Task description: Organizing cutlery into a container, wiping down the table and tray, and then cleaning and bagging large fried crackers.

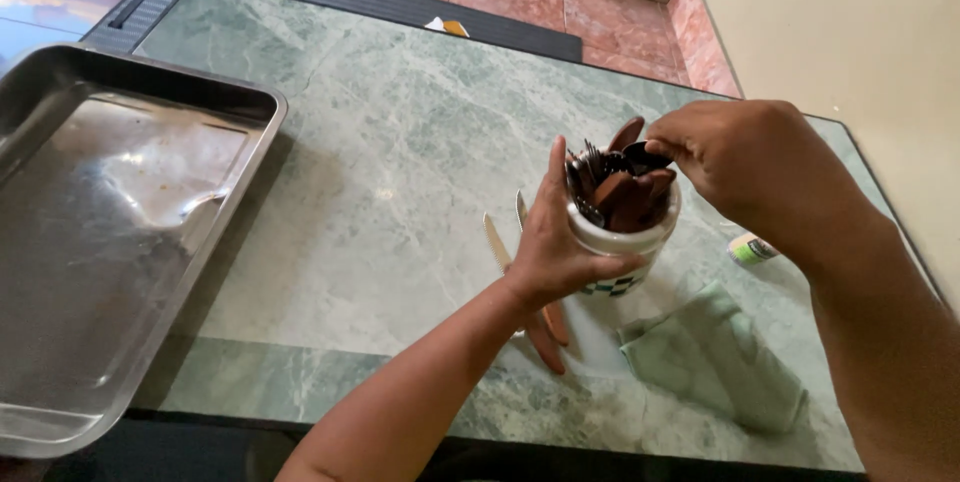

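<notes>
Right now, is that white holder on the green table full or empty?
Full. The white holder is crowded with dark cutlery standing above its rim; the left hand steadies it, and the right hand touches a piece on top.

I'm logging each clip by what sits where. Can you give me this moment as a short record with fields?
surface: green marble table
left hand: grips the side of a white cutlery holder
right hand: fingertips at a dark utensil in the holder
holder contents: forks and brown-handled utensils
beside holder: two brown-handled knives lying flat, a green cloth
left side: a steel tray
</notes>
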